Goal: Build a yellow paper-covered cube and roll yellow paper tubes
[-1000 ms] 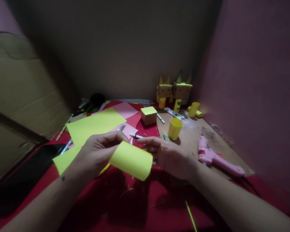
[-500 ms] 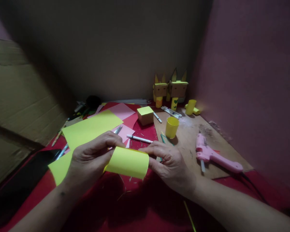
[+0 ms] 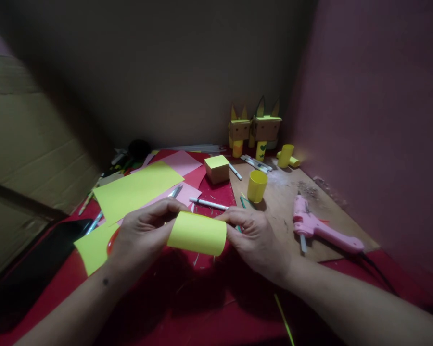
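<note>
Between my two hands a curved piece of yellow paper is held up over the red table cover, bent into a roll shape. My left hand pinches its left end, thumb in front and fingers behind. At the right end, my right hand grips the edge between thumb and fingers. Some fingertips are hidden behind the paper. Just beyond lies a white marker. A small cardboard box with a yellow top stands further back, and a yellow paper tube stands upright to its right.
On the right, a pink glue gun rests on a brown board, its cord trailing off. Two eared cardboard figures stand at the back. Yellow sheets and pink paper lie left. A black object sits at the left edge.
The paper roll has risen slightly and shifted a little right, with both hands still on it. A red ring-like edge now shows beside my left wrist.
</note>
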Motion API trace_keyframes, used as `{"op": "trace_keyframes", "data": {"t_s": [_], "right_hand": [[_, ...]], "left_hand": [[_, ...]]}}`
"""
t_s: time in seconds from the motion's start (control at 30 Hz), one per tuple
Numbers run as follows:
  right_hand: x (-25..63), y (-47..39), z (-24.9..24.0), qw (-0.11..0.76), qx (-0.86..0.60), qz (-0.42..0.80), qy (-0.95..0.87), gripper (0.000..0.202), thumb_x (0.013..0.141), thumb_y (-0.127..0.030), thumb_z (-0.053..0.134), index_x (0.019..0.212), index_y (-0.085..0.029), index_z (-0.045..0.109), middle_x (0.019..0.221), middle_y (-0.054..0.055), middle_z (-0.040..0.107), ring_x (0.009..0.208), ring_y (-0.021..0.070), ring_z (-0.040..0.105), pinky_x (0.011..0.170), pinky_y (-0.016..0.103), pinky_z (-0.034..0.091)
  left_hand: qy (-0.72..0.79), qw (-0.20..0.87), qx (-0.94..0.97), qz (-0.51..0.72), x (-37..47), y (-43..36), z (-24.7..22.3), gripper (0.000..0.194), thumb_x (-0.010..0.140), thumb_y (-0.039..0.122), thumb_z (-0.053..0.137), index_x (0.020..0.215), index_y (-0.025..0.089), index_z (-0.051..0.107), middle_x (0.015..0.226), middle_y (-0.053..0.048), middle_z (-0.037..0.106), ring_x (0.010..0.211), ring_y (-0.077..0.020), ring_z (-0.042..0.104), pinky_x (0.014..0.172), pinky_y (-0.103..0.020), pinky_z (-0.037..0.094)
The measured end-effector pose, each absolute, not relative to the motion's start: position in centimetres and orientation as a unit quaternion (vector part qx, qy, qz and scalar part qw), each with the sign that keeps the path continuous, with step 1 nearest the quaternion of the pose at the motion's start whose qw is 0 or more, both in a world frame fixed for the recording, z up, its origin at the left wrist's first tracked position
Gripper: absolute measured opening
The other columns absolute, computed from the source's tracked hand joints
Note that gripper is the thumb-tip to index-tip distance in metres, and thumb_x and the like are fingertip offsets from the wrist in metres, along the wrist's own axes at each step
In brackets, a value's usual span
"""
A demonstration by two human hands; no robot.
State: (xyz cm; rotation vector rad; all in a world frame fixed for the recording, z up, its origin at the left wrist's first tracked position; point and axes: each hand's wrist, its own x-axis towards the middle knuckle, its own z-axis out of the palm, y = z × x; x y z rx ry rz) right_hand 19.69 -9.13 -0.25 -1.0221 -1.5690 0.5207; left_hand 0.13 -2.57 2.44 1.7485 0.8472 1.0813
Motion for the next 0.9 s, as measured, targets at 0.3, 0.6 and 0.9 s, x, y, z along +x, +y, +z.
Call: {"op": "trace_keyframes", "data": {"t_s": [0.3, 0.6, 0.9], "right_hand": [[19.5, -9.0, 0.5, 0.501, -0.489, 0.501, -0.509, 0.014, 0.075, -0.016, 0.062, 0.062, -0.017, 0.068, 0.054, -0.003, 0.061, 0.049, 0.0082, 0.049, 0.046, 0.020, 0.035], [19.2, -7.2, -1.4, 0.554, -0.404, 0.645, -0.337, 0.008, 0.056, -0.018, 0.070, 0.055, -0.015, 0.063, 0.041, -0.003, 0.052, 0.034, 0.0065, 0.042, 0.036, 0.020, 0.032], [19.3, -7.0, -1.7, 0.584, -0.424, 0.628, -0.292, 0.008, 0.055, -0.020, 0.069, 0.054, -0.015, 0.062, 0.042, -0.003, 0.052, 0.033, 0.0065, 0.041, 0.034, 0.021, 0.033]], "left_hand": [[0.378, 0.613, 0.616, 0.319, 0.2, -2.1, 2.6, 0.015, 0.070, 0.025, 0.081, 0.081, 0.021, 0.072, 0.064, 0.000, 0.068, 0.054, -0.0146, 0.061, 0.048, -0.022, 0.049], [0.387, 0.637, 0.529, 0.405, 0.3, -1.2, 2.1, 0.026, 0.073, 0.039, 0.082, 0.078, 0.019, 0.066, 0.062, 0.004, 0.060, 0.048, -0.0062, 0.050, 0.043, -0.015, 0.043], [0.415, 0.542, 0.613, 0.396, 0.4, -1.9, 3.4, 0.022, 0.071, 0.033, 0.080, 0.062, 0.019, 0.065, 0.052, 0.002, 0.060, 0.043, -0.0077, 0.047, 0.039, -0.019, 0.035]]}}
